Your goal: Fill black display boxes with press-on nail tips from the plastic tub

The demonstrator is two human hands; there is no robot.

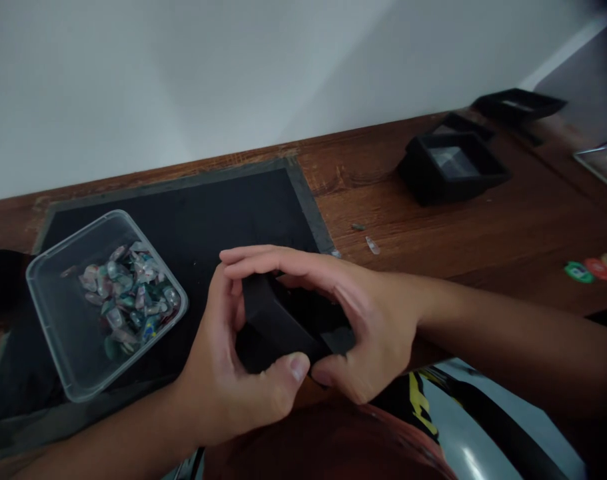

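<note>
Black box [278, 320]: clasped between left hand [233, 380] and right hand [373, 320], near clear tub [66, 320] of small shiny pieces [128, 297].

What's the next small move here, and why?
Probably lower the black box onto the black mat beyond it. The left hand and right hand both hold it, so neither is free for the small shiny pieces in the translucent plastic tub, and the mat stretches right in front of the hands.
</note>
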